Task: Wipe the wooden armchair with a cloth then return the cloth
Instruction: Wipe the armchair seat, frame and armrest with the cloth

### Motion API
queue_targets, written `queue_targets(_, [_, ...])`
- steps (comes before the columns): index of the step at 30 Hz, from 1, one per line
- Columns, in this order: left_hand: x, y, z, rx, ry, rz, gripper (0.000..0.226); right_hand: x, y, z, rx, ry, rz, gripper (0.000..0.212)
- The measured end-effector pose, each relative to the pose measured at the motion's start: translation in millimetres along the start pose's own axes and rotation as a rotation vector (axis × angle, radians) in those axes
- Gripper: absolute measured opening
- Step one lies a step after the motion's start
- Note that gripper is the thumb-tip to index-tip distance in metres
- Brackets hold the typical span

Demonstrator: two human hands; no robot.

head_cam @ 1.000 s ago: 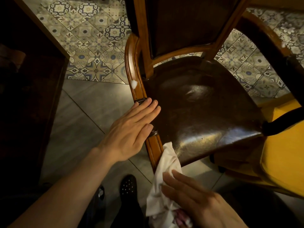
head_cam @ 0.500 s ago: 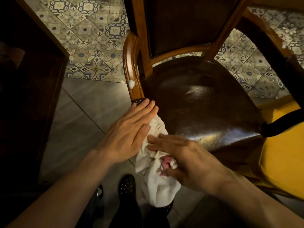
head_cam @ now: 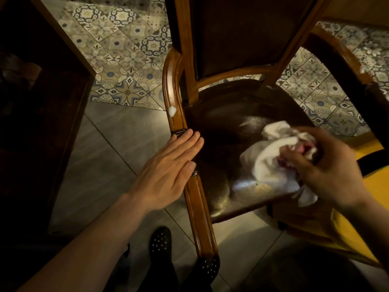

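Note:
The wooden armchair (head_cam: 227,127) fills the middle of the view, with a dark glossy seat and lighter brown arms. My left hand (head_cam: 168,167) lies flat, fingers together, on the chair's left arm (head_cam: 197,207). My right hand (head_cam: 328,169) grips a bunched white cloth (head_cam: 271,163) with a pink patch and presses it on the right part of the seat. The cloth is blurred by motion. A small white blob (head_cam: 172,111) sits on the left arm, a little beyond my left fingertips.
A dark wooden cabinet (head_cam: 42,123) stands close on the left. A yellow piece of furniture (head_cam: 368,207) touches the chair's right side. Patterned tiles (head_cam: 117,49) lie beyond, plain grey tiles (head_cam: 109,157) near. My dark slippers (head_cam: 161,243) are by the chair's front leg.
My right hand has carried the cloth from the front left edge of the chair, up past my left hand, to the right part of the seat. My left hand has stayed put.

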State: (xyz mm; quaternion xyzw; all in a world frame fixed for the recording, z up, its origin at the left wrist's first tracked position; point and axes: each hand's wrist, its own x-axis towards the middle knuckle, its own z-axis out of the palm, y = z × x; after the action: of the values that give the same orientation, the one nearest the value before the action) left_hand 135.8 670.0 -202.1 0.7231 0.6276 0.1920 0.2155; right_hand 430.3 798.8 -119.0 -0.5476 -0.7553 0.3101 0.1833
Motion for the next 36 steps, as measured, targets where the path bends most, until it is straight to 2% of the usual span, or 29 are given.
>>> queue_targets(4, [-1, 6, 2, 0.023, -0.018, -0.03, 0.056, 50, -23, 3, 0.083, 0.087, -0.022, 0.042])
queue_targets(7, [-3, 10, 4, 0.052, -0.035, -0.055, 0.058, 85, -59, 30, 0.142, 0.089, -0.166, 0.043])
queue_targets(10, [-2, 13, 4, 0.049, -0.051, -0.057, 0.061, 108, -100, 64, 0.073, 0.071, -0.371, 0.047])
queue_targets(12, [-2, 14, 4, 0.068, -0.048, -0.047, 0.063, 116, -119, 87, 0.043, -0.026, -0.506, 0.047])
queue_targets(15, [-3, 15, 2, 0.08, -0.019, -0.038, 0.064, 120, -126, 115, -0.085, -0.304, -0.691, 0.046])
queue_targets(17, [-3, 14, 2, 0.051, 0.005, -0.037, 0.065, 124, -121, 127, -0.154, -0.439, -0.729, 0.044])
queue_targets(23, [-2, 5, 2, 0.057, -0.029, -0.023, 0.066, 158, -121, 139, -0.203, -0.559, -0.751, 0.045])
queue_targets(26, [-1, 4, 5, 0.062, -0.049, -0.012, 0.068, 168, -125, 145, -0.224, -0.509, -0.704, 0.046])
queue_targets(31, [1, 2, 3, 0.069, -0.062, -0.012, 0.069, 203, -157, 166, -0.271, -0.247, -0.593, 0.036])
queue_targets(33, [1, 2, 3, 0.063, -0.059, -0.005, 0.066, 210, -169, 177, -0.356, -0.204, -0.589, 0.034])
queue_targets(36, [1, 4, 1, 0.075, -0.06, -0.018, 0.064, 202, -170, 187, -0.35, -0.177, -0.565, 0.032])
